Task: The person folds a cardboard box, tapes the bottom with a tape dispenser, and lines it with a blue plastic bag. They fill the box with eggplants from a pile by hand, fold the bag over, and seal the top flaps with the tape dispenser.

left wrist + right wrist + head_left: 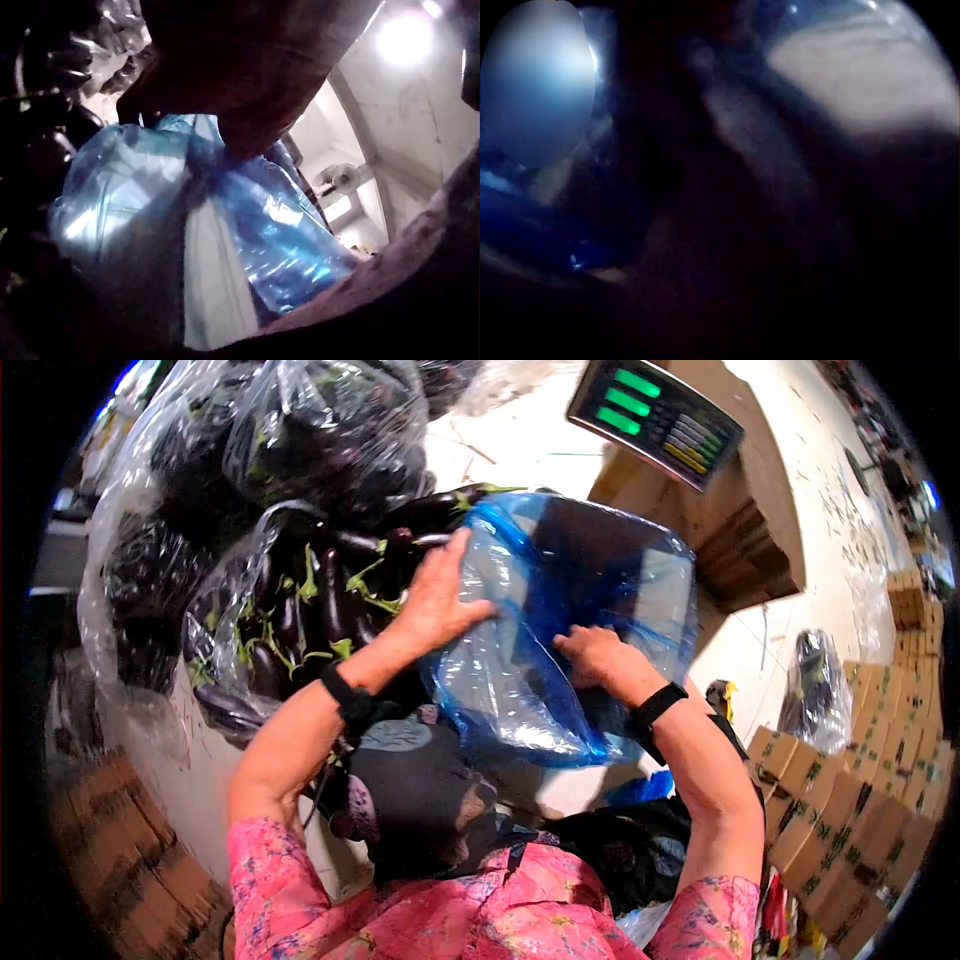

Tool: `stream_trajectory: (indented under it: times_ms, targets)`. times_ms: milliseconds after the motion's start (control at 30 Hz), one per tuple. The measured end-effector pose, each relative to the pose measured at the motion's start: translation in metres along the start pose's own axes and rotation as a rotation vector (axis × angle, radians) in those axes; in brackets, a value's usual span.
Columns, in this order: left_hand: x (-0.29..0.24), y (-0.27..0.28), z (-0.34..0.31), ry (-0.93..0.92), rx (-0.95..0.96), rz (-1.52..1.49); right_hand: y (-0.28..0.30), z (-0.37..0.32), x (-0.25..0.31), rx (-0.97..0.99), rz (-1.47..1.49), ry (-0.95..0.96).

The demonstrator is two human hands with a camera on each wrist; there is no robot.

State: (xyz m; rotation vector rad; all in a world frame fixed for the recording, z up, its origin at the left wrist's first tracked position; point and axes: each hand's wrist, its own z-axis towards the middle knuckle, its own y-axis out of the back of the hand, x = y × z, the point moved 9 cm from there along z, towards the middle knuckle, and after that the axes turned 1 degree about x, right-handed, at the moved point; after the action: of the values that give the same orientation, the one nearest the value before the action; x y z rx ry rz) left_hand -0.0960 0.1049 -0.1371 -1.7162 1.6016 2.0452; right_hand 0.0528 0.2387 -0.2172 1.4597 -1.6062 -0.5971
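Observation:
A blue plastic bag [500,690] spreads out in front of the person, its mouth wide and its film crinkled. The left hand [435,600] lies against the bag's left edge, thumb and fingers spread apart. In the left wrist view, the same blue bag [277,217] fills the middle, under the dark shape of the hand. The right hand [605,660] reaches into the bag's mouth with bent fingers; their undersides are hidden, and I cannot tell whether they hold anything. Beside the left forearm, dark purple eggplants [335,600] with green stems lie in an opened clear bag.
Clear plastic bags [320,440] full of eggplants stand at the upper left. A scale display [655,420] with green digits stands by a cardboard box [745,540]. Stacked cartons [850,840] line the right side, near a filled clear bag [815,690]. More cardboard [130,850] lies lower left.

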Motion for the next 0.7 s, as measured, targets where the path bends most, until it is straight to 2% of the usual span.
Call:
stream_trajectory:
  times_ms: [33,100,200,267,300,367,400,567,633,700]
  targets:
    - [0.01,-0.015,-0.003,0.217,0.141,-0.288,-0.025,0.008,-0.013,0.004,0.054,-0.001]
    - [0.002,-0.041,-0.007,0.053,0.247,-0.583,-0.039,0.008,-0.013,-0.033,-0.022,0.139]
    - [0.001,-0.074,-0.005,0.024,0.387,-0.735,-0.056,0.007,-0.012,0.011,0.05,0.205]
    - [-0.014,-0.094,-0.007,0.074,0.5,-0.911,-0.06,0.011,-0.018,0.053,0.174,0.162]
    - [-0.016,-0.103,-0.003,0.014,0.516,-0.855,-0.066,0.013,-0.021,0.076,0.255,0.123]
    - [-0.022,-0.114,-0.002,-0.06,0.499,-0.966,-0.074,0.02,-0.026,0.102,0.405,0.04]
    - [-0.023,-0.11,-0.004,-0.033,0.53,-0.933,-0.079,0.023,-0.029,0.11,0.486,-0.004]
    - [0.036,-0.093,-0.014,0.139,0.394,-1.042,-0.113,0.039,-0.046,0.109,0.883,-0.201]
    - [0.074,-0.082,-0.02,0.294,0.378,-0.647,-0.126,0.043,-0.05,0.107,0.991,-0.251]
    - [0.115,-0.056,-0.018,0.292,0.026,-0.551,-0.133,0.045,-0.051,0.102,1.08,-0.28]
